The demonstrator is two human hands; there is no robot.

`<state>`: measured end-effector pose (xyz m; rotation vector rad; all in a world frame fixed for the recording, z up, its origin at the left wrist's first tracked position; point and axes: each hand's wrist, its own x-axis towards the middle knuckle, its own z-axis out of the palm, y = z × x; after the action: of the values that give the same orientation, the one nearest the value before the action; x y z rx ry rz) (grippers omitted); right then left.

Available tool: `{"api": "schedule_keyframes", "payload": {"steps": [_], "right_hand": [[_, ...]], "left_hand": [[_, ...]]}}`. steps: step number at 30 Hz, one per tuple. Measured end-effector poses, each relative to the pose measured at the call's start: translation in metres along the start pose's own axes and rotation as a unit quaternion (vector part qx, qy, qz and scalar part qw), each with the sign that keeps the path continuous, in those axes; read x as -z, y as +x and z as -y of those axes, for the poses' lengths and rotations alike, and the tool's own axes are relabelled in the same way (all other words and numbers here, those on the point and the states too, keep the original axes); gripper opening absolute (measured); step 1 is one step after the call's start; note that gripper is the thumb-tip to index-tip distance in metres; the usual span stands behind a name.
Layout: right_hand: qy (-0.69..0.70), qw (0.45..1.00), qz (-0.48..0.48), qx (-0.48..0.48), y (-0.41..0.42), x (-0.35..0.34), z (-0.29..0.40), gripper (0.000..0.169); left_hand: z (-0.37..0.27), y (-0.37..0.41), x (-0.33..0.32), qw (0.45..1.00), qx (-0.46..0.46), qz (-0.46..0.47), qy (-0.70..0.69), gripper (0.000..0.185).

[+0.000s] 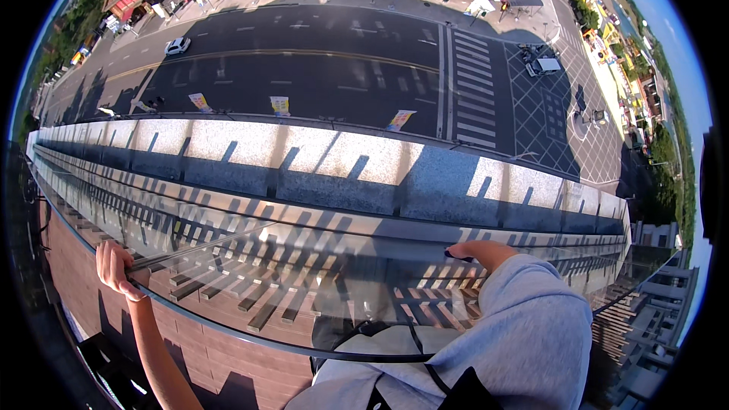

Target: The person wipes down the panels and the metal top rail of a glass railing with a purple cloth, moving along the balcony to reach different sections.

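Note:
At the left, my left hand (pixel 118 270) is curled over the top edge of a glass railing (pixel 228 330), fingers bent round the rim. My right arm, in a light grey sleeve, reaches over the railing to its outer side. There my right hand (pixel 471 249) points left, with a small dark object (pixel 459 256) at its fingers, too little of it showing to name. Below the glass, a row of short wooden slats (pixel 265 316) shows through. Beyond runs a pale speckled stone parapet ledge (pixel 342 151), partly in shadow.
Past the ledge is a drop to a wide street (pixel 307 74) with a crosswalk (pixel 474 88). A white car (pixel 177 45) and a white-roofed vehicle (pixel 544 66) are down there. Several colored banners (pixel 279 105) stand along the ledge's far side. Brown deck boards (pixel 222 364) lie inside the railing.

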<state>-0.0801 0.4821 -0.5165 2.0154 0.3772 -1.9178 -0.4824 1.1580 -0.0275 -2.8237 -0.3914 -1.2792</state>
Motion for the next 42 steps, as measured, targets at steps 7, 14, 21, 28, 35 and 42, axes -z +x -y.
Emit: {"api": "schedule_keyframes", "payload": {"steps": [7, 14, 21, 28, 35, 42], "right_hand": [[0.077, 0.978, -0.086, -0.173, -0.099, 0.039, -0.176, 0.046], [0.119, 0.959, -0.056, 0.249, -0.174, 0.017, 0.163, 0.049], [0.118, 0.932, 0.101, 0.328, -0.47, 0.052, 0.409, 0.047], [0.236, 0.886, -0.096, 0.388, -0.64, -0.002, 0.318, 0.046], [0.53, 0.495, -0.135, 0.676, -0.604, -0.093, 0.136, 0.053], [0.691, 0.062, -0.29, 0.659, -0.434, -0.333, 0.055, 0.05]], "left_hand": [[-0.014, 0.012, -0.005, 1.0, 0.012, 0.001, 0.015, 0.076], [-0.012, 0.017, 0.004, 0.998, -0.054, -0.014, 0.02, 0.06], [-0.006, 0.011, 0.002, 0.981, -0.112, -0.133, 0.087, 0.009], [-0.014, 0.015, -0.009, 0.974, -0.079, -0.21, -0.014, 0.015], [-0.014, 0.004, -0.01, 0.995, -0.019, -0.081, 0.059, 0.03], [-0.022, 0.03, 0.022, 0.981, 0.033, 0.177, 0.076, 0.06]]}}
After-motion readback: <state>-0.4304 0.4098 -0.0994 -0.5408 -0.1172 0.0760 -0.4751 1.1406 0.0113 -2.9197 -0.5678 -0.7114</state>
